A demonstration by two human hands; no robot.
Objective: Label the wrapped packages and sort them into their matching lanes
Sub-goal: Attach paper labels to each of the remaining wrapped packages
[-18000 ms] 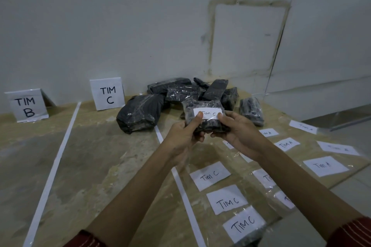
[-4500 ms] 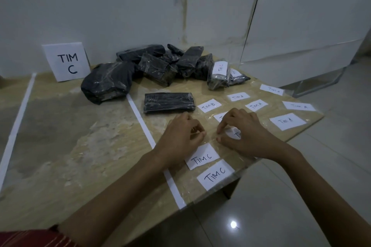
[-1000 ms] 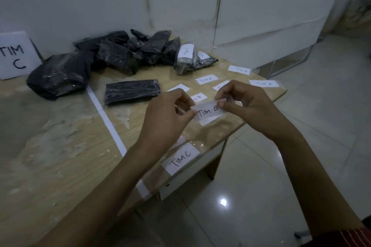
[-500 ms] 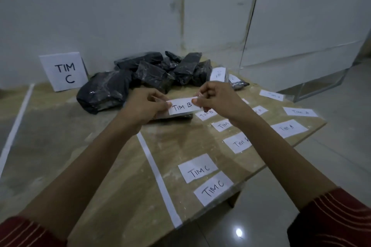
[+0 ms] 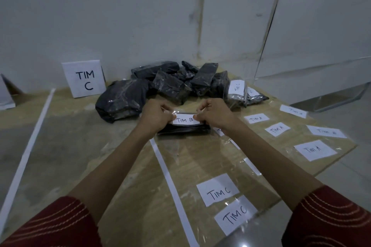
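The left hand [image 5: 154,118] and right hand [image 5: 215,115], fingers [image 5: 201,107] clamped on the label's [image 5: 184,120] ends, hold it over the black package [image 5: 184,130]. The package lies flat on the counter [image 5: 124,166], long axis left to right.

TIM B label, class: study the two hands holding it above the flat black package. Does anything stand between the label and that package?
Nothing visible does. The left hand and right hand pinch the ends of the TIM B label directly over the flat black package; whether it already touches cannot be told.
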